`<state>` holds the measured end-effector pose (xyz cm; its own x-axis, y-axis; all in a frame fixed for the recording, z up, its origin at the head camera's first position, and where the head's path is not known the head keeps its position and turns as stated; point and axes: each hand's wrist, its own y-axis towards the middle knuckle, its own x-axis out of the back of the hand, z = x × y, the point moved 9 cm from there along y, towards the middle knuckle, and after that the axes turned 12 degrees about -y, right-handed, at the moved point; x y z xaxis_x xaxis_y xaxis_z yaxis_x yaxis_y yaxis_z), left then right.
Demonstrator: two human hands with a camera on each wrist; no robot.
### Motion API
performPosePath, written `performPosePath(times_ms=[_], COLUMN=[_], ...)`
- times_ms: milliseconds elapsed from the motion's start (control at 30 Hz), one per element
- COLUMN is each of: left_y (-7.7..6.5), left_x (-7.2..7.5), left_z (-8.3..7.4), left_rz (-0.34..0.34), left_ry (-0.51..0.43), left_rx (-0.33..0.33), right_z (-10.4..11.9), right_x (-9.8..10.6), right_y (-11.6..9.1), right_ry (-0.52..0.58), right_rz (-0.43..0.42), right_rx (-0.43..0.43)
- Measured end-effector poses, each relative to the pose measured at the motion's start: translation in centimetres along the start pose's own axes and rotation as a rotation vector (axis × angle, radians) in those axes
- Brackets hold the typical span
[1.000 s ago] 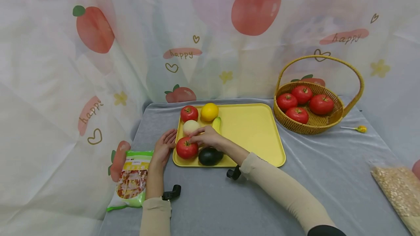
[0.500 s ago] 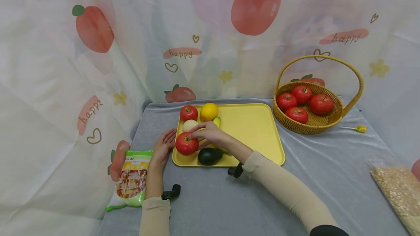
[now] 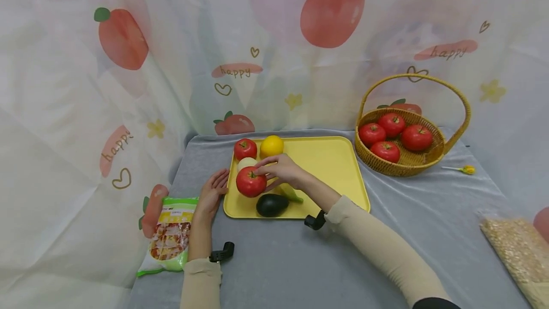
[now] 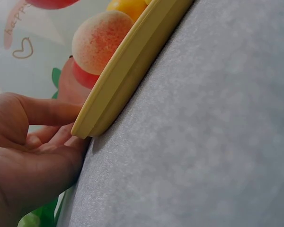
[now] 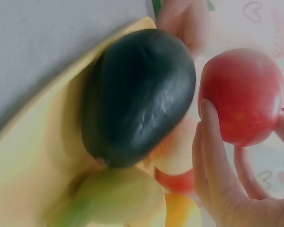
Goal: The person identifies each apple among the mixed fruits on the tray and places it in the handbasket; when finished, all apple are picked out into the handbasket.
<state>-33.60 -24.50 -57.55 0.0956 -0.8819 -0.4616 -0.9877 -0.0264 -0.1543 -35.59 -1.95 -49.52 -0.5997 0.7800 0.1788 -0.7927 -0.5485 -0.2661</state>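
Right hand (image 3: 284, 169) grasping a red apple (image 3: 251, 182), fingertips round its sides; apple looks lifted, over the left part of the yellow tray (image 3: 326, 170), and overlaps the peach (image 3: 247, 162) in the head view. Left hand (image 3: 210, 196) grasping nothing, fingers fairly straight, touching the tray's left edge; can't tell if it bears any weight.

Risks. Grip is fingertips only on a round, smooth-looking skin: apple could slip or roll out if the pinch loosens or sits off-centre. A drop here would probably hit the dark avocado (image 3: 272, 205), just below it in the head view, or the peach, and set either rolling. Low travel could knock the green-yellow fruit (image 3: 293, 192), partly hidden under the right hand, or the lemon (image 3: 272, 147) behind. Second apple (image 3: 245, 149) sits at the tray's back left corner, so a bumped peach might nudge it. Tray may slide on the cloth-covered worktop (image 3: 274, 261) if the left hand pushes sideways. The right forearm reaches in over the front edge; dipping the wrist could catch the rim. Basket (image 3: 399, 170), well off to the right, holds four apples; swinging fast into its handle could tip it.
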Motion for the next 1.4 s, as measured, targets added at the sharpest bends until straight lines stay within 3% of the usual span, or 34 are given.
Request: performPosePath(times_ms=[400, 800, 1400], left_y=[-0.3, -0.1, 0.0], left_x=[0.1, 0.2, 0.1], left_z=[0.0, 0.0, 0.0], left_rz=[0.003, 0.007, -0.006], left_ry=[0.010, 0.015, 0.022], left_rx=[-0.013, -0.003, -0.003], right_z=[0.4, 0.4, 0.6], right_x=[3.2, 7.9, 13.8], right_y=[-1.5, -3.8, -7.0], right_ry=[0.047, 0.069, 0.006], right_rz=[-0.066, -0.160, -0.246], right_rx=[-0.025, -0.050, -0.052])
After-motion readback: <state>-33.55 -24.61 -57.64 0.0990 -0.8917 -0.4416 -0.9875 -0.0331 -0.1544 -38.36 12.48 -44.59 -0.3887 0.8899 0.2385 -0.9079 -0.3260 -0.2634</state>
